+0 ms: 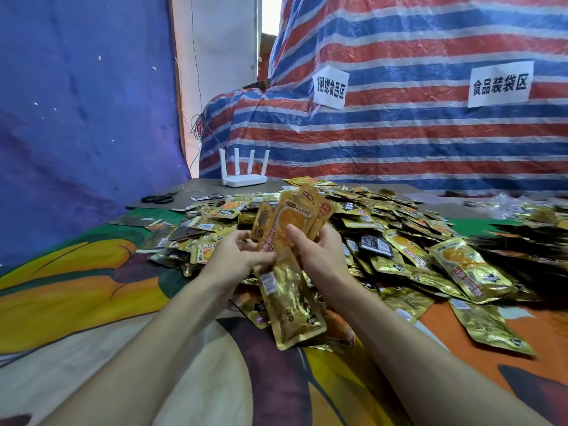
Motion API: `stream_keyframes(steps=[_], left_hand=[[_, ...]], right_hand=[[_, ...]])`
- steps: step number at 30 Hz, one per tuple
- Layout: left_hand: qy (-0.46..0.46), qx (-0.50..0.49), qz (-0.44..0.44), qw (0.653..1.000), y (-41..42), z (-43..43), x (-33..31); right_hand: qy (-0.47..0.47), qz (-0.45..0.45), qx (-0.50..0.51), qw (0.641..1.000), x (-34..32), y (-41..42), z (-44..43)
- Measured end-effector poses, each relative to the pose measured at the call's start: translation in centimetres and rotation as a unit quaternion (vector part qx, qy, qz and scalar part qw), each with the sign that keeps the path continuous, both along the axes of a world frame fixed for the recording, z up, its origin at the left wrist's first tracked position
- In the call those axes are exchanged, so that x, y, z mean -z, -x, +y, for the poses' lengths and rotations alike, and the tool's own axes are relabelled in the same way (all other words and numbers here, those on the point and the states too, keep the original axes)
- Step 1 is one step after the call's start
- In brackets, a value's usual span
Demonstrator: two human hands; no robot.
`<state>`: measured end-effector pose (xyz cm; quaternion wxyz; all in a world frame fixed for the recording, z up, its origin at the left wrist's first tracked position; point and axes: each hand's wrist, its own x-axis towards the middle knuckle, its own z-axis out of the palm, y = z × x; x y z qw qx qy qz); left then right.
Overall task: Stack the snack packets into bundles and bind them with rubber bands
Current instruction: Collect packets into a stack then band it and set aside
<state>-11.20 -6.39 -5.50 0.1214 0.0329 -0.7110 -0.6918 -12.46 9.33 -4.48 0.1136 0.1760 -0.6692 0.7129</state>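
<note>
My right hand point(319, 250) grips a fanned stack of snack packets point(292, 219), thumb pressed on the front one. My left hand point(236, 253) curls its fingers at the stack's lower edge, pinching the top of a long gold packet point(290, 305) that hangs down from it. Both hands are held just in front of the loose pile of packets point(393, 232) on the counter point(76, 287). Behind the pile stands a white router point(244, 176); scissors point(159, 198) lie left of the pile. A striped tarp point(399, 142) hangs behind the pile.
</note>
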Motion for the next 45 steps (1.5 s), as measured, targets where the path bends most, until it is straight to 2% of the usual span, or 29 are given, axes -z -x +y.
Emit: stream_keyframes(steps=[2, 4, 11, 14, 17, 20, 22, 26, 29, 31, 33, 35, 37, 41, 43, 45], left_hand=[[0.003, -0.009, -0.023, 1.0, 0.0, -0.4, 0.1], [0.036, -0.04, -0.008, 0.999, -0.2, -0.8, 0.0], [0.159, -0.143, 0.13, 0.968, -1.0, -1.2, -0.9], [0.16, -0.172, 0.184, 0.955, -1.4, -0.6, -1.2], [0.115, -0.181, 0.157, 0.964, -1.6, 0.1, -1.2], [0.188, -0.205, 0.117, 0.953, -1.5, 0.2, -1.0], [0.217, -0.177, 0.102, 0.955, -1.6, 0.5, -0.9], [0.133, 0.042, 0.117, 0.983, -1.9, 0.8, -0.4], [0.12, 0.112, 0.113, 0.98, -1.6, 0.7, 0.1], [0.073, 0.127, 0.116, 0.982, -1.4, 0.9, 0.1], [-0.003, 0.098, 0.12, 0.988, -1.1, 0.8, -0.1], [-0.081, 0.064, 0.118, 0.988, -0.8, 0.4, -0.3], [-0.101, 0.056, 0.115, 0.987, -0.6, 0.0, -0.3], [-0.059, 0.098, 0.054, 0.992, -0.8, -0.6, -0.1], [-0.058, 0.128, 0.024, 0.99, -0.9, -0.6, -0.1], [-0.09, 0.107, 0.033, 0.99, -0.7, -0.5, -0.2]], right_hand=[[-0.013, 0.014, 0.014, 1.0, -0.1, -0.2, 0.2], [-0.03, 0.025, 0.015, 0.999, -0.3, -0.3, 0.5], [-0.053, 0.018, -0.01, 0.998, -0.7, -0.5, 0.9], [-0.06, 0.002, -0.045, 0.997, -0.8, -0.3, 1.2], [-0.071, 0.009, -0.075, 0.995, -0.7, -0.4, 1.4], [-0.123, 0.022, -0.057, 0.991, -0.4, -0.6, 1.1], [-0.156, 0.022, -0.039, 0.987, -0.5, -0.8, 0.7], [-0.189, 0.028, 0.015, 0.981, -0.7, -1.1, 0.9], [-0.188, 0.018, 0.032, 0.981, -0.5, -0.9, 1.2], [-0.165, 0.017, 0.003, 0.986, -0.8, -1.0, 1.2], [-0.146, -0.008, -0.061, 0.987, -1.1, -0.6, 1.5], [-0.123, -0.067, -0.161, 0.977, -1.4, -0.3, 2.1], [-0.138, -0.083, -0.219, 0.962, -1.4, -0.3, 2.8], [-0.188, -0.075, -0.214, 0.956, -1.8, -0.7, 3.5], [-0.171, -0.067, -0.182, 0.966, -2.0, -0.5, 3.6], [-0.124, -0.063, -0.138, 0.981, -2.3, -0.5, 3.7]])
